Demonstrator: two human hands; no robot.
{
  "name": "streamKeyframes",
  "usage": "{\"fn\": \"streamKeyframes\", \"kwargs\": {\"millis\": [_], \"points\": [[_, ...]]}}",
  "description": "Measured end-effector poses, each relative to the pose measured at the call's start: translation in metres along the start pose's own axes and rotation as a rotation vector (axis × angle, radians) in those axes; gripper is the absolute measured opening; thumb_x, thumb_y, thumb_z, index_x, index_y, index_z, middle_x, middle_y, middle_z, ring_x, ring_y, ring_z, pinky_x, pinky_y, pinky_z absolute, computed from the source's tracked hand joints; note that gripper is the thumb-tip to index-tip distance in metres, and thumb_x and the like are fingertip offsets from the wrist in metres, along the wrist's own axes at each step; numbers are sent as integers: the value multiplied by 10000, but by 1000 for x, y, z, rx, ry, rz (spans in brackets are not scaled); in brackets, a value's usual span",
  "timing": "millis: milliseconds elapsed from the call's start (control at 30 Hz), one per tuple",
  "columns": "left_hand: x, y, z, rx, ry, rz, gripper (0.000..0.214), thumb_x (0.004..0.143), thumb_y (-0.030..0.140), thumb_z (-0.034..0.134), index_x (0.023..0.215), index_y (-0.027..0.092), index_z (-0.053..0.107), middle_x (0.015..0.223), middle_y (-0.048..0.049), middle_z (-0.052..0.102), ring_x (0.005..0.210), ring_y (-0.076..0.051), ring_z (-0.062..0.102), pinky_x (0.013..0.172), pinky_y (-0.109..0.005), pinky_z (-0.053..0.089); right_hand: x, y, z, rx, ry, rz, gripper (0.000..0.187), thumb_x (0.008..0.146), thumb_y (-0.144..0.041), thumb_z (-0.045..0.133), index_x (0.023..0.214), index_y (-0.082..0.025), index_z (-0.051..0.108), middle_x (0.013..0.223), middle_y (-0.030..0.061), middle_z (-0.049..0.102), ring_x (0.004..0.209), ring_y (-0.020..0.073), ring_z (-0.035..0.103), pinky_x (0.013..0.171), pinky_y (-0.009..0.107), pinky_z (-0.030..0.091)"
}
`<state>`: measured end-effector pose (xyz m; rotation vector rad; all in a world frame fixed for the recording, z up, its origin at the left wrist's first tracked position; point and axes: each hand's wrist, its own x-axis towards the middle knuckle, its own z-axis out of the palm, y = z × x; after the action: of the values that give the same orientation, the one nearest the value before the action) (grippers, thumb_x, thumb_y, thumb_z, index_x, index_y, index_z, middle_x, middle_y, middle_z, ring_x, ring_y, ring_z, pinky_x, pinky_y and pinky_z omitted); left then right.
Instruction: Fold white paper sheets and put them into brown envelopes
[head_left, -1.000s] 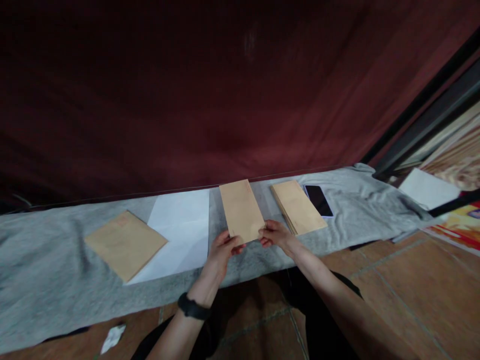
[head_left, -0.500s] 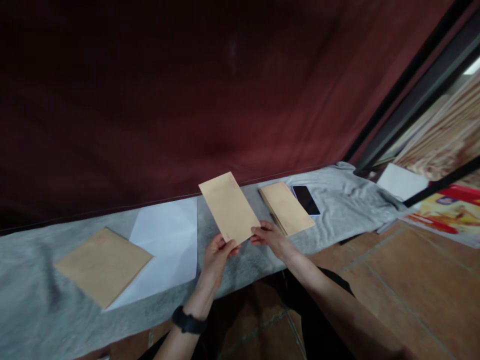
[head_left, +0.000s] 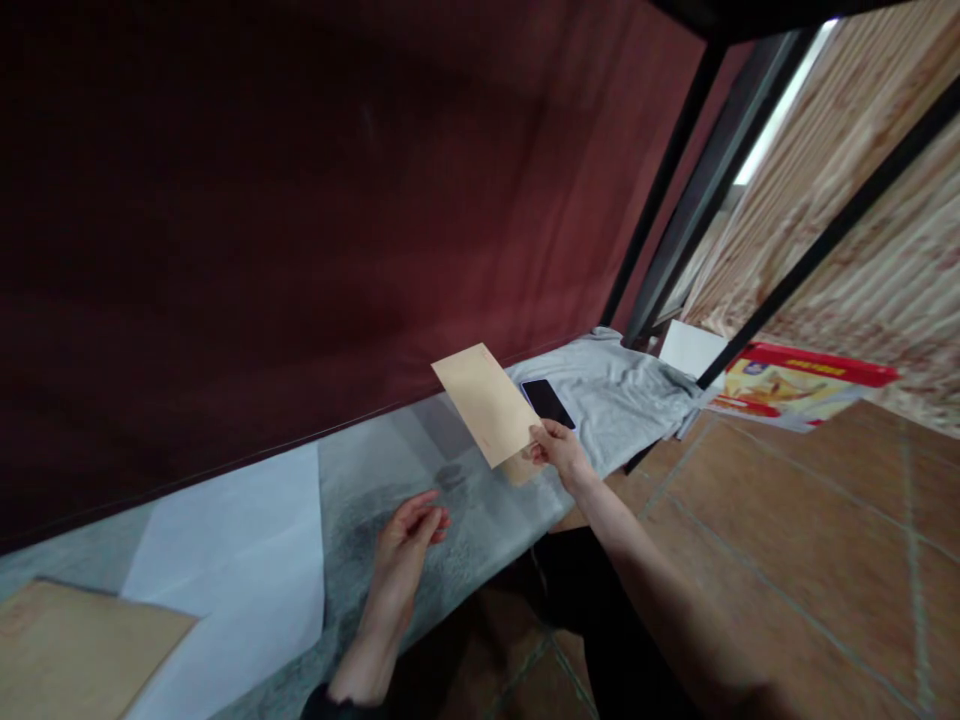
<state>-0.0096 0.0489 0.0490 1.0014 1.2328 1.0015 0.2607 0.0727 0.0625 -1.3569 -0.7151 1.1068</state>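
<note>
My right hand (head_left: 556, 450) pinches the near corner of a brown envelope (head_left: 486, 402) and holds it tilted above the grey cloth (head_left: 480, 500). Under the envelope a corner of the brown envelope stack (head_left: 523, 468) shows. My left hand (head_left: 405, 545) hovers over the cloth near its front edge, fingers loosely apart and holding nothing. A black phone (head_left: 547, 402) lies on the cloth just behind my right hand.
A white sheet (head_left: 232, 560) lies on the cloth to the left, with a large brown envelope (head_left: 75, 650) at the bottom left corner. A dark red curtain (head_left: 300, 200) hangs behind. A colourful red box (head_left: 795, 385) and white paper (head_left: 694, 348) lie at the right, on the tiled floor (head_left: 787, 560).
My left hand let go of the envelope and dropped towards the cloth. My right hand now holds the envelope alone, over the stack. My view swung to the right.
</note>
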Motion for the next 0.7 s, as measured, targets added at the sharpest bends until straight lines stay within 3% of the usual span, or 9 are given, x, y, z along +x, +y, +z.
{"fn": "streamKeyframes", "kwargs": {"millis": [267,433,700], "points": [[4,-5,-11,31,24,-36,658,549,589,828,1033,165,691,847,-70,749,828,-231,703,752,-340,548,11,3,-43,-124,106,61,254,810,-337,731,730,-199,534,497,-45,574,395,76,507,413,161,413],[3,-5,-8,58,13,-32,645,567,598,827,1029,167,701,865,-74,751,823,-223,702,751,-334,548,17,14,-51,-195,147,87,274,792,-316,744,714,-214,501,481,-54,580,349,71,471,356,156,364],[-3,0,-1,78,-2,-47,650,528,638,840,963,171,722,872,-90,756,834,-242,714,727,-331,559,21,31,-55,-298,213,81,297,807,-298,754,871,-235,471,467,-110,554,336,78,482,352,154,360]]}}
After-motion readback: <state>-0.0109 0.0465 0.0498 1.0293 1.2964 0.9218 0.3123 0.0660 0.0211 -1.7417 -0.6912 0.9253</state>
